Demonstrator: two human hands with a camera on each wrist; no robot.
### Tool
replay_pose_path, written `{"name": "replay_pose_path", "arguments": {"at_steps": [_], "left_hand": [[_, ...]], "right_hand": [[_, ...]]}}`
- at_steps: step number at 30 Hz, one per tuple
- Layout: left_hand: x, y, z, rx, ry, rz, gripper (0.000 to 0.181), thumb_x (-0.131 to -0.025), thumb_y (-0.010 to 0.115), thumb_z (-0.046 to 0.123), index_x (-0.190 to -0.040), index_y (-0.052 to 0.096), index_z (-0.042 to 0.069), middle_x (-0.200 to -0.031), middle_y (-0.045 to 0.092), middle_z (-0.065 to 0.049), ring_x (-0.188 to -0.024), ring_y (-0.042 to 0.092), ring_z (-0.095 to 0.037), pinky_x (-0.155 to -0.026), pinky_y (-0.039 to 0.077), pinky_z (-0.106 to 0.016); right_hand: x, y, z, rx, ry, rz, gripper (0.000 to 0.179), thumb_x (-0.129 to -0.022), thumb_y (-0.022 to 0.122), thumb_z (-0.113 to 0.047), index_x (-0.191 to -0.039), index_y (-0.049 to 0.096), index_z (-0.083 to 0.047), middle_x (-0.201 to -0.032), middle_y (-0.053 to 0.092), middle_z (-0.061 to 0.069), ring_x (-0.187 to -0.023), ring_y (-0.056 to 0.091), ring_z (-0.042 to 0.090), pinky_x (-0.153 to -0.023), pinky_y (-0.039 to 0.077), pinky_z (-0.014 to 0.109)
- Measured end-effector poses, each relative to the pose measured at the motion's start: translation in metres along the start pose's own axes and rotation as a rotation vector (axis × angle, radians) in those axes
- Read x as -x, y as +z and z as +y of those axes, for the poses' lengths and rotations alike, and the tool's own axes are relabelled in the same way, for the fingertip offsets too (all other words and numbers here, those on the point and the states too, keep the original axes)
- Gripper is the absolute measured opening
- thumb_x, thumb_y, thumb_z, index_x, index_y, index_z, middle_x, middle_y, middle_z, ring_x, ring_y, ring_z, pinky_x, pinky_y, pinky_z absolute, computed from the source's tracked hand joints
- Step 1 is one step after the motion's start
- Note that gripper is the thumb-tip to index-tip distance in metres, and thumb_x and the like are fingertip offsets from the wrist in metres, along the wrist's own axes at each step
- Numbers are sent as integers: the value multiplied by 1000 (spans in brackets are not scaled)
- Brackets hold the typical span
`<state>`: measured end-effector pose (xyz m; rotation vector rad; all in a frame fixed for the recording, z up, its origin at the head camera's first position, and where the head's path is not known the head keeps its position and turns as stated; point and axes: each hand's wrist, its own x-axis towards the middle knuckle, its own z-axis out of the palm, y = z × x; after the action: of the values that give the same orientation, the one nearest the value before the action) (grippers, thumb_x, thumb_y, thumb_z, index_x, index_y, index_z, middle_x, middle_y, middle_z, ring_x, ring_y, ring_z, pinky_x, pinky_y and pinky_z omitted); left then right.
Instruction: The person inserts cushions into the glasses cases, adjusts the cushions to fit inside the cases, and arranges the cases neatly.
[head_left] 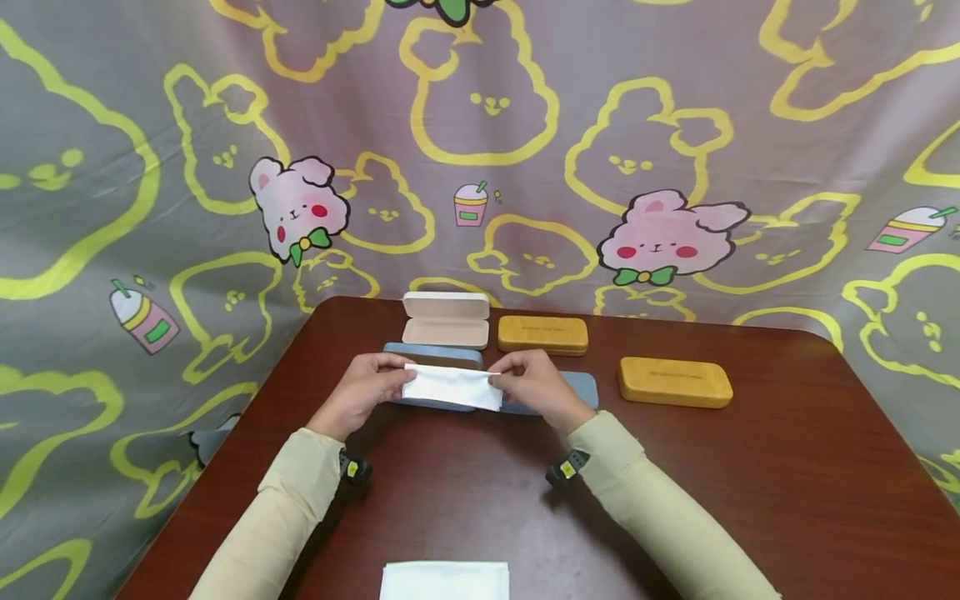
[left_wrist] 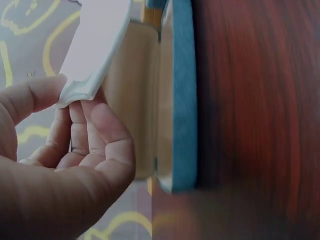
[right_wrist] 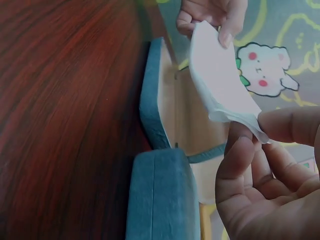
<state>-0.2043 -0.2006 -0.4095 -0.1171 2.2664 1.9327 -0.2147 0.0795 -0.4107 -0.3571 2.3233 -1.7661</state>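
A folded white cloth (head_left: 452, 388) is stretched sideways between my two hands. My left hand (head_left: 362, 390) pinches its left end between thumb and fingers; the right hand (head_left: 536, 388) pinches the other end. The cloth hangs over an open blue glasses case (left_wrist: 184, 100), partly covering it in the head view. In the right wrist view, that case's pale inside shows behind the cloth. Close under my right hand lies a closed blue glasses case (right_wrist: 165, 195).
Behind the blue cases stands an open cream case (head_left: 446, 333). A yellow case (head_left: 543, 335) lies beside it, with another yellow case (head_left: 675, 382) farther right. Another folded white cloth (head_left: 445, 582) lies at the near edge of the brown table (head_left: 465, 492). A patterned curtain (head_left: 525, 192) hangs behind.
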Motion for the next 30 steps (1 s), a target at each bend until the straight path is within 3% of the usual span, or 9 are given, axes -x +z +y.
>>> {"name": "replay_pose_path", "arguments": {"at_steps": [4, 11, 20, 24, 30], "left_hand": [[-7, -9, -6, -14, -7, 16, 24, -92, 72, 6, -110, 65, -10, -90, 65, -10, -70, 60, -17, -67, 55, -30], [-17, -25, -15, -54, 6, 19, 27, -92, 72, 3, -112, 65, -13, -97, 66, -15, -72, 64, -19, -71, 57, -33], [-25, -36, -18, -187, -8, 47, 23, -91, 74, 5, -109, 69, -8, -111, 64, -20, -82, 65, -23, -80, 57, -40], [-27, -38, -20, -232, 20, 50, 23, -90, 75, 6, -108, 70, -8, -106, 65, -18, -82, 64, -25, -80, 56, -41], [-30, -38, -24, -275, 60, 47, 20, -90, 75, 4, -105, 70, -8, -93, 67, -15, -77, 62, -24, -73, 55, -38]], "right_hand": [[-7, 9, 0, 65, -38, 22, 5, -91, 73, -9, -93, 77, -5, -81, 68, 6, -66, 59, 18, -61, 51, 31], [-18, 27, 3, 286, -124, 107, 5, -91, 72, -14, -91, 77, -12, -75, 67, -4, -65, 59, 14, -62, 50, 32], [-23, 47, 9, 393, -228, 197, 5, -90, 71, -11, -90, 76, -10, -72, 68, -6, -58, 57, 10, -61, 50, 33], [-24, 52, 13, 444, -260, 215, 7, -90, 71, -9, -94, 77, -8, -76, 71, -4, -55, 57, 8, -62, 51, 32], [-25, 58, 13, 559, -306, 212, 9, -92, 70, -6, -97, 77, -5, -83, 73, 4, -70, 66, 14, -66, 55, 34]]}}
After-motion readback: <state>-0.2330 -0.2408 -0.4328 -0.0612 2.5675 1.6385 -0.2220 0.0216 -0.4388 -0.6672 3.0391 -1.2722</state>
